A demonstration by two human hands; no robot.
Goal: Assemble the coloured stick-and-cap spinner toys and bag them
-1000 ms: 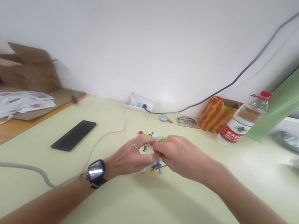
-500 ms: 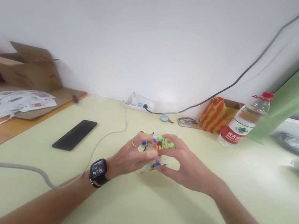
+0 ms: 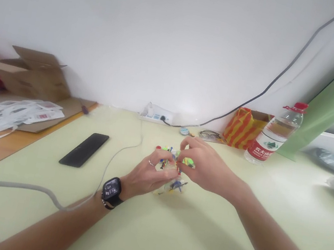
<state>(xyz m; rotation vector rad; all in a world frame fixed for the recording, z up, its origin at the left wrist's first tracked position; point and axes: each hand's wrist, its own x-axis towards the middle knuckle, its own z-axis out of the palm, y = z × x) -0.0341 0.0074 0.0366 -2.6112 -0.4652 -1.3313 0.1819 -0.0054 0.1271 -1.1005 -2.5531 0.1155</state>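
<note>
A cluster of small colourful plastic pieces (image 3: 178, 185), blue, green, red and yellow, sits at the middle of the table with clear plastic around some of them. My left hand (image 3: 148, 172), with a ring and a black watch, curls around the near left side of this cluster, thumb and forefinger closed on it. Over its right side, my right hand (image 3: 202, 161) has its fingertips pinched together close to the left fingertips. Whatever lies in that right-hand pinch is too small to make out. My fingers hide part of the cluster.
A black phone (image 3: 84, 150) lies left of my hands, beside a grey cable (image 3: 112, 160). Farther back are a power strip (image 3: 156, 114), glasses (image 3: 209, 134), a striped bag (image 3: 240, 129) and a water bottle (image 3: 269, 139). An open cardboard box (image 3: 39, 76) stands far left.
My right hand has lifted up and away from the near side of the cluster, and its fingers have drawn into a pinch. More of the blue piece shows. My left hand stays nearly in place.
</note>
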